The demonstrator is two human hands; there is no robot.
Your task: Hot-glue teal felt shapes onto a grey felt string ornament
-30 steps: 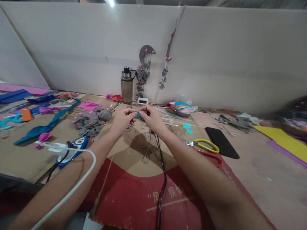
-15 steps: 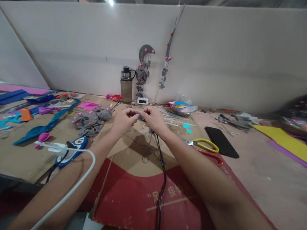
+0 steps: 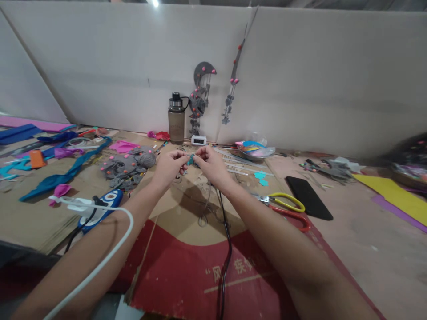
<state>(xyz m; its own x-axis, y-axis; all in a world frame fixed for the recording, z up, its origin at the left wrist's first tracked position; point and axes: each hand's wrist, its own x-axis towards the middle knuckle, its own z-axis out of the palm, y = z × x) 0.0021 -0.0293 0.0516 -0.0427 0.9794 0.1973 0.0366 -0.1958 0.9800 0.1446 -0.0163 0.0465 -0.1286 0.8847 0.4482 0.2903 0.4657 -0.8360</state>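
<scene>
A small teal piece [image 3: 191, 159], likely felt, sits between my two hands above the cardboard; its shape is mostly hidden by the fingers. My left hand [image 3: 169, 170] is closed in a pinch at its left side. Against its right side, the thumb and forefinger of my right hand [image 3: 212, 166] are pinched together. Thin grey string [image 3: 203, 220] lies loosely looped on the cardboard below. A black cable [image 3: 228, 240] runs from beneath my right hand toward the front edge. Teal flower-shaped cutouts [image 3: 260, 176] lie to the right.
Scissors [image 3: 286, 202] with yellow and red handles lie beside a black phone [image 3: 308, 198]. A bottle [image 3: 176, 120] and small white clock [image 3: 198, 140] stand behind my hands. Grey felt pieces with pompoms [image 3: 125, 166] and a blue power strip [image 3: 115, 202] are on the left.
My hands have drawn slightly apart, and more of the teal piece shows between them. The left fingers have shifted a little downward and left.
</scene>
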